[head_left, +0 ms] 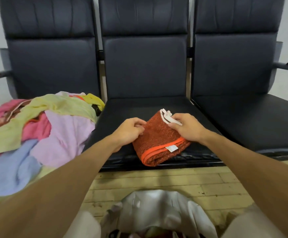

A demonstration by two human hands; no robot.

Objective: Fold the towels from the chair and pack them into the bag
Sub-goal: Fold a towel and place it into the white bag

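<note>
Row of dark padded chairs (145,66) across the whole view; middle seat (139,107) taken as reference. On the seat left of the middle seat: loose pile of towels (45,127), yellow, pink, lilac and blue, all unfolded. On the floor (157,179) in front of the middle seat, nearest the camera: pale bag (157,208), mouth open upward, contents not clear. On the front half of the middle seat: orange towel (158,140), folded into a thick rectangle, lying skewed, near corner at the seat's front edge. Left hand (131,129) at the towel's left edge, fingers curled, pinching the layers there. Right hand (186,127) at the far right corner, fingers bent over it, thumb and forefinger closed on the cloth beside a white strip (167,115). Small white label (171,148) on the bright hem at the near end. Judged step: last tidy of the fold, then lift to the bag. To do well: gather all layers in each pinch, not the top one only; keep both grips level through the lift to prevent fanning; bring straight back off the front of the middle seat and down into the bag mouth, flat, hem edges together. Risk, as judged: thick cloth springing open on early release of one side. Most of task left to do, judging by the pile.
</note>
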